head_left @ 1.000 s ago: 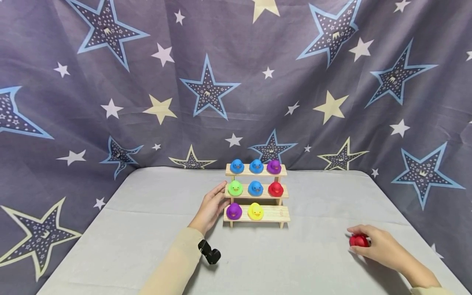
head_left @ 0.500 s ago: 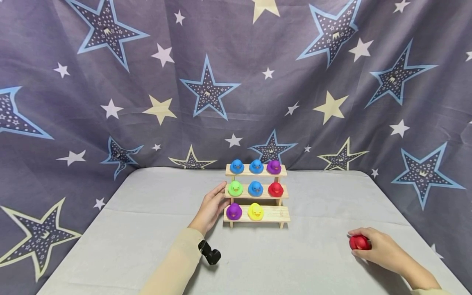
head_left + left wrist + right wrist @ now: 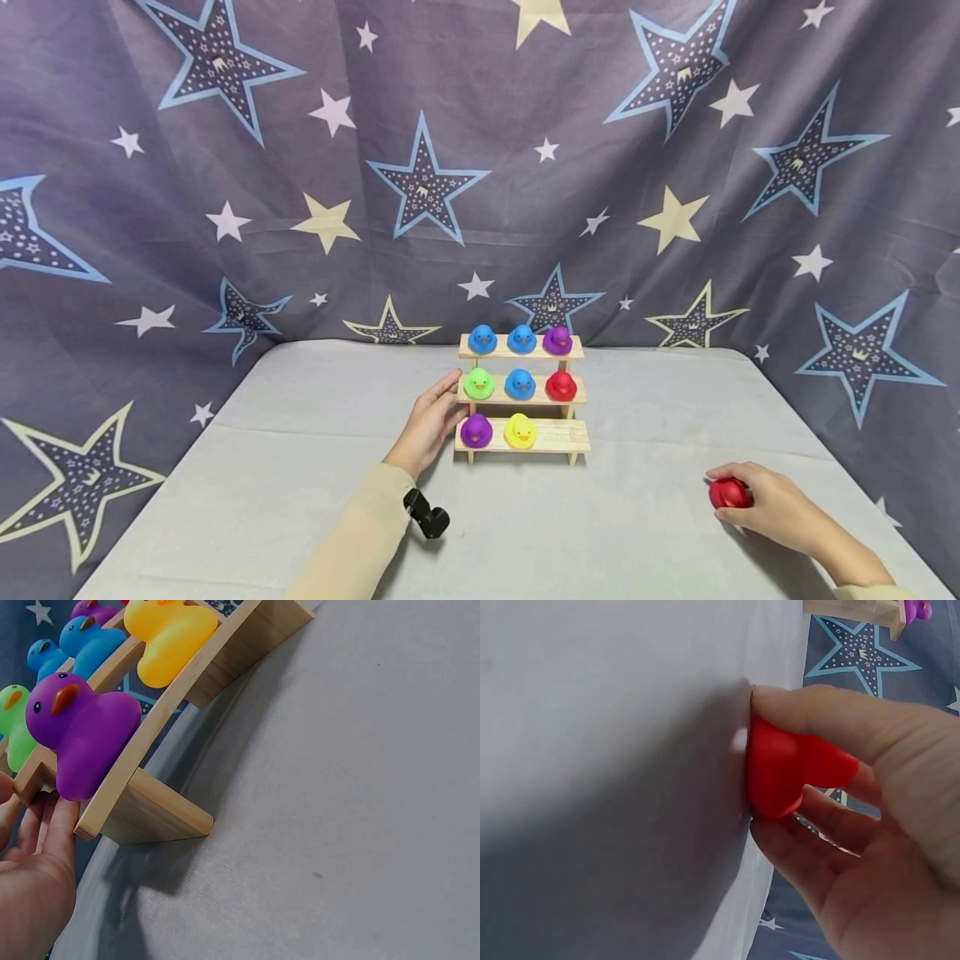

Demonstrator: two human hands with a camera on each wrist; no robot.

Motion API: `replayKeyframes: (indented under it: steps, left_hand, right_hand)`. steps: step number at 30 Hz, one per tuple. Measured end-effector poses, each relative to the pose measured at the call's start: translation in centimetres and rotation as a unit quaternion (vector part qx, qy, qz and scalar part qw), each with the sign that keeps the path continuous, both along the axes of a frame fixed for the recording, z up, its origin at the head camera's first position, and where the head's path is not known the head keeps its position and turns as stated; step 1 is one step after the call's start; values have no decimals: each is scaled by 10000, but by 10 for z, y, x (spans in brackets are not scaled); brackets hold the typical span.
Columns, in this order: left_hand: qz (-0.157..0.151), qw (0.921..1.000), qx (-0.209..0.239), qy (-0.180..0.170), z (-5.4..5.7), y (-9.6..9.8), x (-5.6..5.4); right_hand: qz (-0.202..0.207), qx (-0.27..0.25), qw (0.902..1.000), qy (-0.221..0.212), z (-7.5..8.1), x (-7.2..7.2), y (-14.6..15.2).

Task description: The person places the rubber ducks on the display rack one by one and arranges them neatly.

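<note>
A three-tier wooden stand (image 3: 558,433) bears several rubber ducks. My left hand (image 3: 429,423) is at the stand's left side and holds the end of the middle tier, thumb above and fingers (image 3: 56,829) beneath. On the lowest tier sit a purple duck (image 3: 90,739) at the left and a yellow duck (image 3: 169,637) in the middle. Far to the right, my right hand (image 3: 780,508) grips a red rubber duck (image 3: 780,765) between thumb and fingers. The duck is right at the cloth, and the hand covers part of it.
A pale cloth covers the table (image 3: 622,533). Behind it hangs a grey curtain (image 3: 480,83) with stars. The middle tier carries green (image 3: 479,383), blue (image 3: 520,383) and red (image 3: 561,386) ducks; on the top tier are two blue ducks and a purple duck (image 3: 557,340).
My right hand and the red duck have shifted slightly toward me, and the duck looks a little turned. The left hand and the stand have stayed in place.
</note>
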State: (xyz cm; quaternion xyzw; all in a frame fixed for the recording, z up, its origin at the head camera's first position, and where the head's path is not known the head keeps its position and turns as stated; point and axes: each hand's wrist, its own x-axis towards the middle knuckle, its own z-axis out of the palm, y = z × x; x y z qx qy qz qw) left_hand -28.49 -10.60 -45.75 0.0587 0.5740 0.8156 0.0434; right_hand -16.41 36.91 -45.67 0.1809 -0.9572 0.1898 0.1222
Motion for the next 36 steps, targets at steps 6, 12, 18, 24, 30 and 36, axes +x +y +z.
replayKeyframes:
  steps: [6,12,18,24,30,36]
  left_hand:
    - [-22,10000,-5,18,0,0,0]
    - [-47,10000,-1,51,1,-1,0]
    - [-34,10000,3,49,1,0,0]
    - [-1,10000,-74,1,2,0,0]
    - [40,9999,-58,-76,3,0,1]
    - [32,9999,-67,-91,2,0,1]
  right_hand:
    - [64,-85,9999,13,3,-2,-4]
    - [163,-112,9997,157,13,-5,-10]
    - [276,-113,9993,226,21,-8,-18]
    - [539,-146,9974,452,24,-13,-30]
    - [798,-145,9951,557,30,-20,-43]
    - [985,-217,9939,436,33,-27,-60]
